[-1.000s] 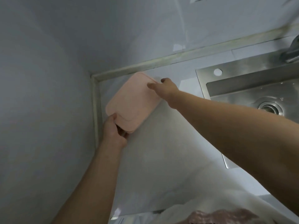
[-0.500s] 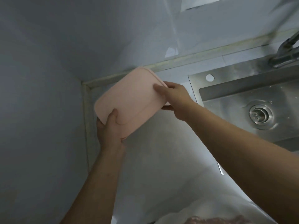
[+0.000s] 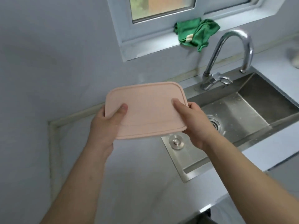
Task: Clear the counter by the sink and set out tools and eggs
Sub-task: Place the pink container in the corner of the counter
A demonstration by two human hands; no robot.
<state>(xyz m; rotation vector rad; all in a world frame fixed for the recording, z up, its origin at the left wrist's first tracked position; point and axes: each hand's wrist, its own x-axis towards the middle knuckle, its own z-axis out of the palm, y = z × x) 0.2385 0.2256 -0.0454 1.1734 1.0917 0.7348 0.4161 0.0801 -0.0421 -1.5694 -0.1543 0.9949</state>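
**Pink board up off the corner, now held mid-frame**

Pink board (image 3: pixel 145 109) has moved out of the back-left corner of the counter (image 3: pixel 137 175). It now sits roughly level in the air at frame centre, over the join between the counter and the left rim of the sink (image 3: pixel 258 110). View has tipped up too: window (image 3: pixel 161 8), green cloth (image 3: pixel 197 33) and the whole faucet (image 3: pixel 233 46) now show along the top.

Left hand (image 3: pixel 105 125) clamps the board's left edge, thumb on top, fingers underneath and hidden. Right hand (image 3: pixel 194 123) grips the right edge the same way. Hands are apart with the board between them.

Writing: the cloth has a pale label, print too small to read.

Hidden or cut off:
- The board covers the sink's back-left corner.
- Round metal knob (image 3: pixel 176 142) on the sink deck peeks out just below the board.
- Drain (image 3: pixel 213 123) is partly behind the right hand.
- Pale object (image 3: pixel 294 57) at the right edge is cut off and blurred; can't tell what it is.
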